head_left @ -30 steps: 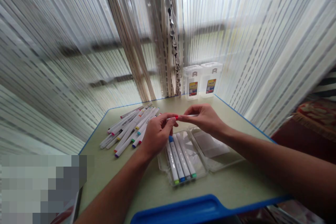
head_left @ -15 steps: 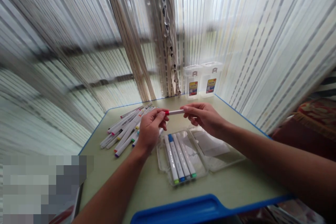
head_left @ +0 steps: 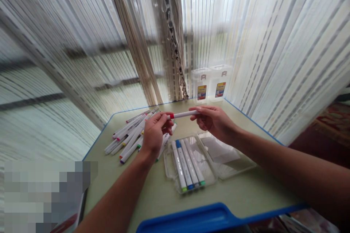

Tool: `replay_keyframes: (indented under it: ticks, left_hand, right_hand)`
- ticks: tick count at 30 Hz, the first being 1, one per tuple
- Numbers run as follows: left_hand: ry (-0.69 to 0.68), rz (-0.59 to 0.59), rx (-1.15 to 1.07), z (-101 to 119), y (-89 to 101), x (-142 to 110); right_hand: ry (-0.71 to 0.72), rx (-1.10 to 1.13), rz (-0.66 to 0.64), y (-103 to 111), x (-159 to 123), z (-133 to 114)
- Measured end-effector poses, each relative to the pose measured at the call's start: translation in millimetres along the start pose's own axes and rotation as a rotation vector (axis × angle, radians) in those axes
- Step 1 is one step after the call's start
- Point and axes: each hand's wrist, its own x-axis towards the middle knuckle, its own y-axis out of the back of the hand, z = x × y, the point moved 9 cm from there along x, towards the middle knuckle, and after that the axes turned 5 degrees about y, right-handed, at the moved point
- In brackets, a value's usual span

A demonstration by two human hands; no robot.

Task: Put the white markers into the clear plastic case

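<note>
A white marker [head_left: 184, 114] with a red band is stretched between my two hands above the table, lying almost level. My left hand [head_left: 155, 131] pinches its left end, beside the red band. The other end is between the thumb and fingers of my right hand [head_left: 214, 121]. Below them, an open clear plastic case [head_left: 210, 173] holds several white markers [head_left: 188, 165] side by side, with yellow-green, blue, grey and green ends. A loose pile of white markers [head_left: 131, 131] with coloured ends lies left of the case, partly hidden by my left hand.
Two clear plastic cases [head_left: 201, 80] with yellow and blue labels stand at the table's back edge. The pale green table [head_left: 115, 185] has a blue rim and a blue tray [head_left: 186, 220] in front. String curtains [head_left: 82, 43] hang behind it.
My hands have moved slightly apart, so more of the white barrel shows between them. The red band now sits clear of my left fingertips. More of a green-ended marker shows by my left wrist.
</note>
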Motion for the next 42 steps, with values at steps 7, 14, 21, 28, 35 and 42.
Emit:
replay_keyframes:
  ticks: [7,14,21,28,35,42]
  left_hand:
    - [0.006,-0.056,-0.128,2.9,-5.5,-2.6]
    - [-0.042,-0.177,-0.163,10.5,-17.1,-8.5]
    - [-0.083,-0.234,-0.097,13.1,-23.5,-13.3]
    - [-0.105,-0.193,-0.021,11.6,-21.8,-11.2]
    - [-0.092,-0.141,0.059,7.5,-16.4,-7.3]
    - [-0.072,-0.103,0.106,4.9,-11.7,-5.6]
  right_hand:
    - [-0.018,0.06,0.043,4.0,1.1,-0.7]
    - [-0.039,0.082,0.131,13.1,3.7,1.1]
    - [-0.064,0.104,0.181,17.8,4.3,3.3]
    - [-0.006,0.069,0.186,19.0,4.6,-0.7]
    - [0.043,0.031,0.166,15.7,2.4,-5.7]
    - [0.162,-0.125,0.044,4.4,1.6,-11.5]
